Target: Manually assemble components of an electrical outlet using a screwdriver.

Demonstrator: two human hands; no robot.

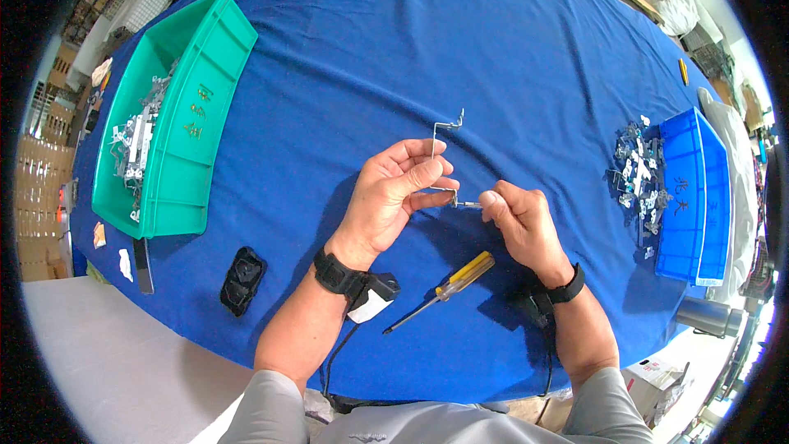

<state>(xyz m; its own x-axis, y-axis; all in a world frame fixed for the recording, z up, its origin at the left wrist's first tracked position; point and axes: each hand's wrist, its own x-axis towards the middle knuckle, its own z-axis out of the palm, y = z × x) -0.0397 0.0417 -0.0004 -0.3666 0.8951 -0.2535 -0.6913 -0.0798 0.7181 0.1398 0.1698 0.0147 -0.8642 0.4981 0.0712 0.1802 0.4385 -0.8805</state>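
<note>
My left hand [385, 189] pinches a thin, bent metal bracket [434, 141] between thumb and fingers above the blue cloth. The bracket's upper end, with a small upturned tip, sticks out past the fingertips. Its lower bend comes out below the fingers, toward my right hand. Closed in a pinch, my right hand [519, 218] holds a short, thin silver metal shaft [468, 205] that meets the bracket's lower end. My fist hides the rest of that shaft. A screwdriver [467, 274] with a yellow handle lies on the cloth below, between my forearms.
At the left, a green bin [185, 144] contains several metal parts [141, 138]. Loose metal parts [639, 168] are heaped beside a blue bin [694, 197] at the right. A black object [243, 279] lies left of my left forearm. A yellow tool [683, 71] sits far right.
</note>
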